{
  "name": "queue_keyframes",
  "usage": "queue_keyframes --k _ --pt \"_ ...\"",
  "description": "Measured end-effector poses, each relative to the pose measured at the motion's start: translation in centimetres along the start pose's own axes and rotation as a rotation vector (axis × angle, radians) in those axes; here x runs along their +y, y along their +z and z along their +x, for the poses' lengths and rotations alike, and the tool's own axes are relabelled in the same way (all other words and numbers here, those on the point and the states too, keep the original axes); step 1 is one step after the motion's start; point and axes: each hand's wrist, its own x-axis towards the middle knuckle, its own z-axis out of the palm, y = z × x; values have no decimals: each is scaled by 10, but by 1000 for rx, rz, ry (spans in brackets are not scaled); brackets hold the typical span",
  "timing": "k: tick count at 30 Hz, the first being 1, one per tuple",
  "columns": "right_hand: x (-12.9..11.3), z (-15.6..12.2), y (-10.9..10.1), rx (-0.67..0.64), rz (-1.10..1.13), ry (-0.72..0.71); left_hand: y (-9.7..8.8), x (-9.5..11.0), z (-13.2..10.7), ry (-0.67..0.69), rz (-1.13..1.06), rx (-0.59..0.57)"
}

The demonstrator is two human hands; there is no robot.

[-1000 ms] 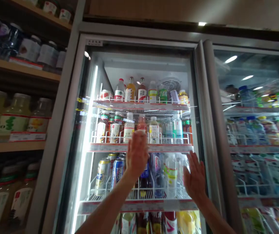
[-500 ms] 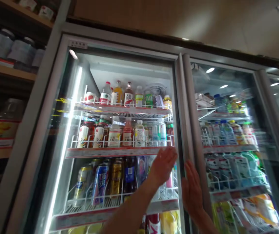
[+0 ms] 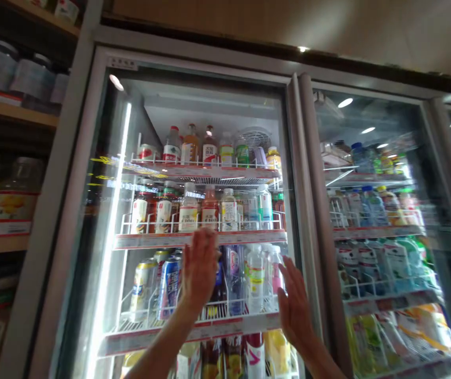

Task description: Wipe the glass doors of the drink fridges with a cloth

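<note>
A glass-door drinks fridge stands before me, its shelves full of bottles and cans. My left hand is raised in front of the middle shelves with its fingers stretched out, holding nothing. Behind it are a blue can and a dark bottle partly covered by the hand. My right hand, also open and empty, is held up near the door's right edge. A clear bottle with a yellow-green label shows between the hands. Whether either palm touches the glass I cannot tell.
A second glass-door fridge with bottles adjoins on the right, beyond the vertical door frame. At the left, wooden shelves carry jars. A brown panel runs above the fridges.
My left hand has moved left, away from the door's right edge, uncovering bottles on the third shelf. My right hand has shifted slightly left. The view has turned a little.
</note>
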Motion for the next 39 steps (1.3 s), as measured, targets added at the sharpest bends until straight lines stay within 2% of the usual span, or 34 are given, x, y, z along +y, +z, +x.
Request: queue_keyframes --k 2,4,6,9,11,13,15,17,19,21,24,26,27,28,30,31,32,33,34,36,37,38,39 --pt "-28 6 24 -55 148 -65 12 30 -6 182 -40 -33" --pt "-56 16 47 -79 273 -109 17 39 -10 228 -58 -39" --pt "-83 29 68 -64 300 -105 10 23 -17 196 -60 -38" --pt "-112 49 93 -21 131 -51 -10 -25 -38 135 -72 -32" --pt "-111 58 99 -6 -8 -32 -21 -55 -56 79 -72 -36" --pt "-86 60 91 2 -118 -42 -27 -75 -73 43 -59 -43" --pt "-44 56 73 29 -208 -33 -28 -84 -85 48 -54 -41" --pt "-7 50 55 181 -279 65 -26 -86 -91 70 -58 -41" --pt "3 41 51 275 -279 185 -23 -86 -93 70 -58 -43" --pt "-22 30 61 209 -227 168 -22 -85 -92 58 -58 -45" --pt "-81 11 85 -90 -144 -103 -24 -89 -91 91 -75 -33" --pt "-95 4 88 -221 -159 -253 -25 -92 -92 140 -84 -22" --pt "-91 2 84 -203 -190 -252 -26 -93 -92 160 -83 -17" --pt "-83 2 80 -132 -231 -195 -26 -93 -92 169 -79 -14" --pt "-65 3 72 99 -299 25 -26 -92 -93 162 -75 -8" --pt "-61 2 72 183 -302 117 -26 -92 -93 152 -80 -4" --pt "-64 -1 75 208 -284 166 -26 -92 -94 150 -95 2" --pt "-71 -5 79 153 -249 156 -27 -93 -95 157 -118 3" --pt "-82 -11 85 57 -207 78 -29 -95 -96 169 -145 4" --pt "-103 -19 94 -163 -146 -159 -35 -105 -102 175 -184 7" --pt "-107 -19 95 -220 -146 -238 -39 -112 -107 150 -184 12" --pt "-108 -15 94 -222 -165 -253 -42 -120 -111 104 -173 15" --pt "-104 -8 93 -156 -198 -203 -45 -128 -116 53 -156 17"
